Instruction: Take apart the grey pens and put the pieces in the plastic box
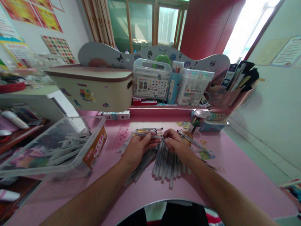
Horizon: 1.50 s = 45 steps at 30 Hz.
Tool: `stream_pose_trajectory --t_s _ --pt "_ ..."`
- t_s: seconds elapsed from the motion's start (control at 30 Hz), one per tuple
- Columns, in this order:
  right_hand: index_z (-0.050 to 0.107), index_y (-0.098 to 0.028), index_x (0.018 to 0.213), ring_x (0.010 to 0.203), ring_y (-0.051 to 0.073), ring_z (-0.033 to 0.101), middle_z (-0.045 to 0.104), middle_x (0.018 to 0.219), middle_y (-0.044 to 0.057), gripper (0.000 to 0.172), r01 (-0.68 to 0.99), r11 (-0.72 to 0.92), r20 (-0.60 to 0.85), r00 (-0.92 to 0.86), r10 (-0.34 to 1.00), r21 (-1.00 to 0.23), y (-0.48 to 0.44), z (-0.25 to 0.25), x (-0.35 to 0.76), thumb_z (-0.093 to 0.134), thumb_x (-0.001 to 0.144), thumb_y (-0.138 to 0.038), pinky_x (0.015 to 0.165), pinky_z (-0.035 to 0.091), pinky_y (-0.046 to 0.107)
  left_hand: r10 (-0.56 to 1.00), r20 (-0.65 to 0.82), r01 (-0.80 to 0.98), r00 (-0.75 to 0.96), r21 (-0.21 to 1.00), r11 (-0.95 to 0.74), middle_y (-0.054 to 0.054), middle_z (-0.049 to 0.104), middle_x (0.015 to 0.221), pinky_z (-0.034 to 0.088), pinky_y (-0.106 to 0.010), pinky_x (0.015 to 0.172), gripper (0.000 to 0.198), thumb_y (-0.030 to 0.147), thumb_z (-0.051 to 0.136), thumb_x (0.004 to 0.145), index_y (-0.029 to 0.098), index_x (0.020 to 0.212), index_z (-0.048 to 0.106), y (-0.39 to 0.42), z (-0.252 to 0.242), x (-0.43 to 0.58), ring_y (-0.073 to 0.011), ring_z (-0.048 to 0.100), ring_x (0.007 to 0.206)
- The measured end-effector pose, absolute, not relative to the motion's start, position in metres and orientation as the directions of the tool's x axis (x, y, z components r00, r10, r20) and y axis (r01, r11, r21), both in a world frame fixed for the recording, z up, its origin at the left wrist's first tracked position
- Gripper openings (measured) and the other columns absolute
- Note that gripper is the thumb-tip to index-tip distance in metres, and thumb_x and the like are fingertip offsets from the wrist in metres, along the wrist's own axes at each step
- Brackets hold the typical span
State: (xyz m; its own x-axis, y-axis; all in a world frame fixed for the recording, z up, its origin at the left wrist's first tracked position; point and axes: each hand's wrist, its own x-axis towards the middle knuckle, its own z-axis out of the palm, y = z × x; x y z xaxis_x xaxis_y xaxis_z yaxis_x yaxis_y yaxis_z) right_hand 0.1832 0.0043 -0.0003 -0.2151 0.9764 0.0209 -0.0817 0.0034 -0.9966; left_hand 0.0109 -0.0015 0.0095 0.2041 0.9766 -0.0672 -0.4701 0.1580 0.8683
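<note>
My left hand (pixel 136 149) is closed around a slim, clear-barrelled pen (pixel 146 135), held almost level with its dark tip pointing right. Against that tip, my right hand (pixel 177 143) has its thumb and fingers pinched together; anything small between them is hidden. Below both hands, a fan of similar clear pens (pixel 166 164) lies on the pink desk (pixel 127 201). More pens (pixel 147 128) lie loose behind my left hand. A few others (pixel 197 142) rest to the right of my right hand.
To the left stands an open clear plastic box (pixel 64 172) holding more pens. A small jar of pens (pixel 197 122) is at the back right beside a blue box (pixel 213 126). On the shelf are a lidded bin (pixel 97 91), marker cases (pixel 151 83) and a pen holder (pixel 221 95).
</note>
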Motion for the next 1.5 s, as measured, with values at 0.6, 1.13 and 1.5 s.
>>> stream_pose_trajectory --t_s 0.6,1.13,1.5 --pt "0.05 -0.019 0.066 0.047 0.008 0.032 0.044 0.057 -0.004 0.044 0.02 -0.002 -0.007 -0.262 0.965 -1.0 0.003 -0.001 0.183 0.051 0.084 -0.059 0.042 0.019 0.023 0.979 -0.069 -0.433 0.193 0.889 0.148 -0.01 0.074 0.087 0.058 -0.022 0.071 0.014 0.022 0.063 0.086 0.011 0.092 0.07 -0.002 0.011 0.01 -0.0164 0.072 0.08" --pt "0.044 -0.023 0.087 0.038 0.004 0.026 0.052 0.061 -0.008 0.032 -0.398 -0.354 -0.169 -0.43 0.887 -0.846 0.002 0.006 0.188 0.06 0.06 -0.019 0.037 0.008 0.017 0.993 -0.02 -0.413 0.118 0.908 0.068 -0.009 0.073 0.086 0.057 -0.025 0.07 0.023 0.032 0.07 0.081 0.012 0.092 0.069 -0.002 0.01 0.008 -0.0164 0.071 0.076" --pt "0.052 -0.018 0.071 0.034 0.003 0.022 0.036 0.044 -0.011 0.022 -0.251 -0.29 -0.2 -0.33 0.923 -0.924 0.004 0.004 0.186 0.067 0.071 -0.035 0.034 0.01 0.017 0.979 0.134 -0.577 -0.15 0.793 -0.197 -0.003 0.07 0.086 0.051 -0.031 0.086 0.009 0.028 0.062 0.084 0.019 0.084 0.065 0.004 0.029 -0.001 -0.016 0.067 0.087"
